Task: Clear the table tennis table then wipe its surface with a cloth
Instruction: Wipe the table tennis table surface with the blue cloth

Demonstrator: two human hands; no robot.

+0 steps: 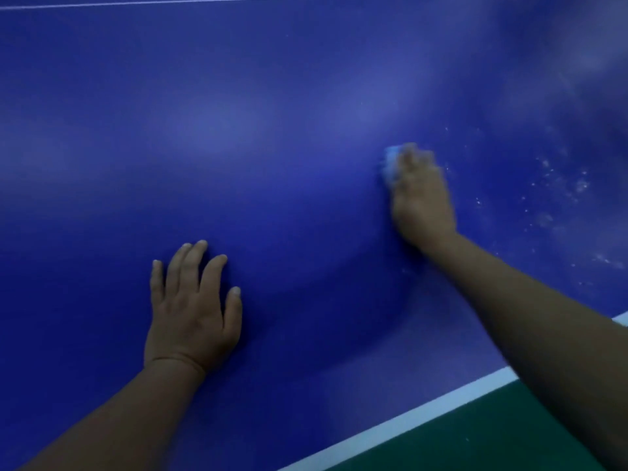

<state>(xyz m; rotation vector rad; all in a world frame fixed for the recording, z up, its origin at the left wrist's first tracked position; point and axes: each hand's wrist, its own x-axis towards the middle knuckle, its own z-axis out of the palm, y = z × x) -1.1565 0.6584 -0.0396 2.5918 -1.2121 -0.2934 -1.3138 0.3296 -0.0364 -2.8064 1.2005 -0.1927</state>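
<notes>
The left hand point(190, 314) lies flat with fingers spread and straight on the blue counter point(238, 113), holding nothing, while the right hand point(421, 195), blurred, reaches farther out and presses a pale cloth point(390, 164) against the surface; its fingers seem closed over the cloth, which shows only at the fingertips. White specks point(560, 188) dot the counter just right of that hand, a white edge line point(407, 419) runs at lower right, and beyond it lies green floor point(475, 443).

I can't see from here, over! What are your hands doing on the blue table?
Left hand flat on table, open. Right hand gripping pale cloth, blurred. White specks right of cloth, not yet wiped. Nothing in the way.
</notes>
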